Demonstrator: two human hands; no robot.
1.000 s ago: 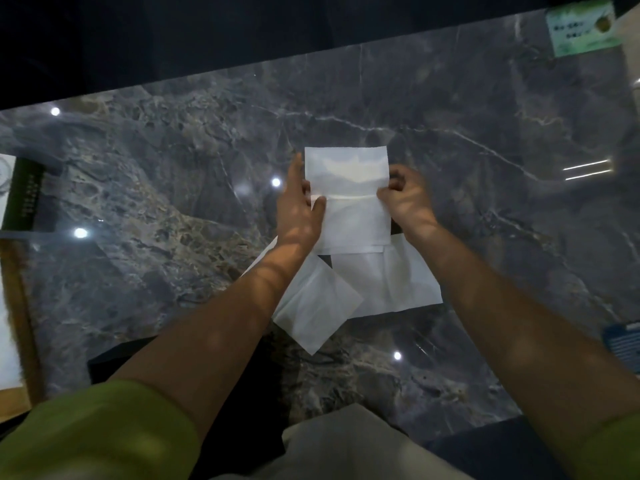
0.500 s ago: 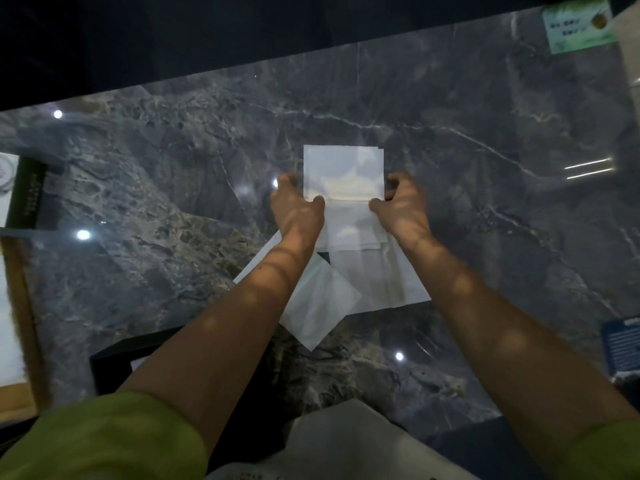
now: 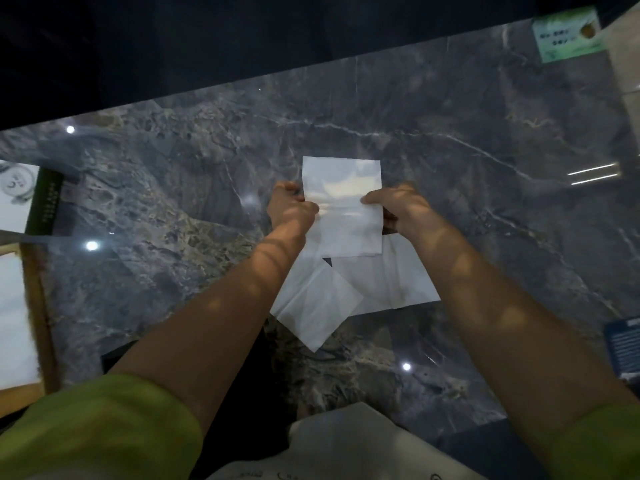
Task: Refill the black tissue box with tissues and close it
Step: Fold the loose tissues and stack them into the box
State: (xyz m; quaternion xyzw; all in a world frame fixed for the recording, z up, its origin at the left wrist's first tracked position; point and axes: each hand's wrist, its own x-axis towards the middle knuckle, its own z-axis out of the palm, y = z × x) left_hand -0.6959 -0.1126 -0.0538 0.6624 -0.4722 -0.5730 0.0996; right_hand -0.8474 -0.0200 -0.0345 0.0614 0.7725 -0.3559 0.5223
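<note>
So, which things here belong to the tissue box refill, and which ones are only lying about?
For the job: tissue stack, gripped by left hand and right hand; loose tissues.
Lying about: green card, blue card, dark printed card.

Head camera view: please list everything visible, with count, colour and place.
tissue stack: one, white, centre, between both hands
loose tissues: at least two, white, on the table, just nearer than the stack
table: one, grey marble, across the view
green card: one, green, far right corner
blue card: one, blue, right edge
dark printed item: one, blackish, left edge
wooden-edged item: one, brown, left edge
pale sheet: one, whitish, bottom centre
left hand: one, pinches the stack's left side
right hand: one, pinches its right side
sleeves: two, green, bottom corners
</note>
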